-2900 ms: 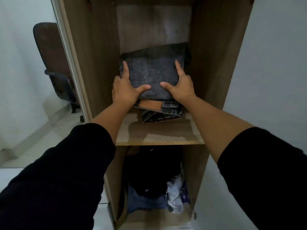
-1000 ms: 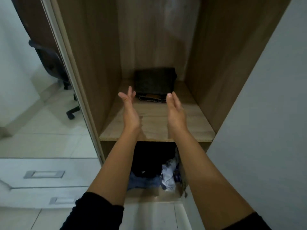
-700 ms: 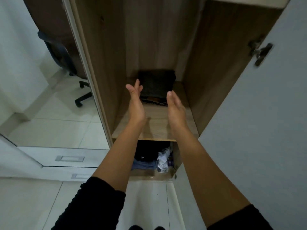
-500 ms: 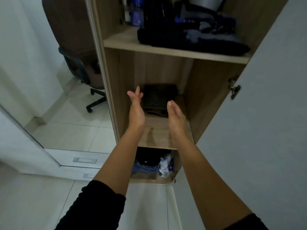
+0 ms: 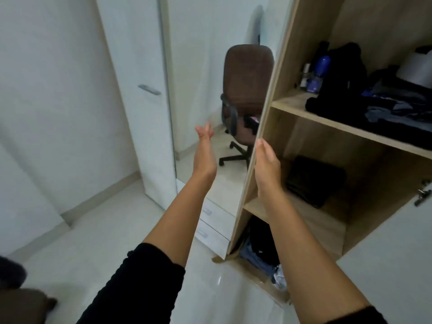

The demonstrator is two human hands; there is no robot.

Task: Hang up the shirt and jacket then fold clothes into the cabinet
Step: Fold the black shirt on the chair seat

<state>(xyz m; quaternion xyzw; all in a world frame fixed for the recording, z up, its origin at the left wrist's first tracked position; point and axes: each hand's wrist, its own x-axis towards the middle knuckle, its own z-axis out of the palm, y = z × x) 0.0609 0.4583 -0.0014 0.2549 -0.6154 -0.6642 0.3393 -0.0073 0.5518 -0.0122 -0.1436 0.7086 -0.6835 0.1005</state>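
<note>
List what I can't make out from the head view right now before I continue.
- Folded dark garment on the middle shelf: shadowed and blurred, type unclear.
- Bottom compartment clothes: partly behind the right forearm.
- Top-shelf pile: cut off by the right frame edge.
- Dark objects at the lower left: cropped, unidentifiable.
- Items on the office chair seat: behind the cabinet side panel.

An open wooden cabinet [image 5: 278,73] with three levels. The middle shelf [image 5: 311,218] holds dark folded jeans [image 5: 314,181] (set toward the back). The upper shelf [image 5: 292,105] carries dark clothes [image 5: 346,106] and bottles [image 5: 321,66]; more clothing [image 5: 261,244] lies heaped at the bottom.
</note>
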